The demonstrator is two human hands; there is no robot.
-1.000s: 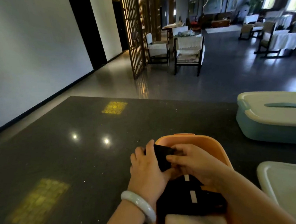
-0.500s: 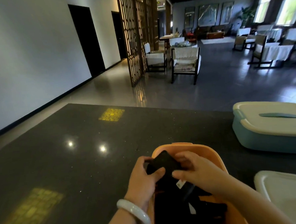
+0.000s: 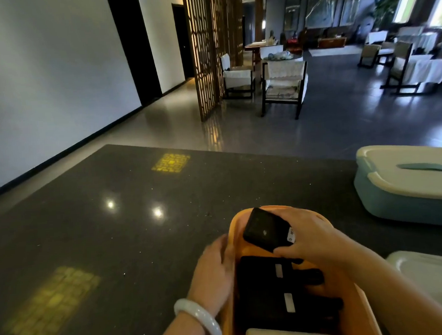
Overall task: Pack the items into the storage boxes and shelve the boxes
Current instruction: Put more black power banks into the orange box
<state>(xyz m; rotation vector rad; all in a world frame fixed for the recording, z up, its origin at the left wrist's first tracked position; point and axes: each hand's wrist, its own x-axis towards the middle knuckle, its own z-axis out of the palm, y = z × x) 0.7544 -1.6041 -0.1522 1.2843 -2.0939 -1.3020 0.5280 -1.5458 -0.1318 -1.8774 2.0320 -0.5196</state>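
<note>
Two hands (image 3: pixel 216 276) (image 3: pixel 314 236), one orange box (image 3: pixel 363 311), one teal lidded box (image 3: pixel 398 208), one white lid (image 3: pixel 433 276), one bracelet (image 3: pixel 198 316).

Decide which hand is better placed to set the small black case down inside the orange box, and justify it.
Right. The right hand already grips the small black case above the orange box; the left hand rests outside its rim.

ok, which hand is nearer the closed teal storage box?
Right. The right hand grips a black rectangular item over the orange box, toward the teal storage box; the left hand rests on the orange box's far side.
</note>
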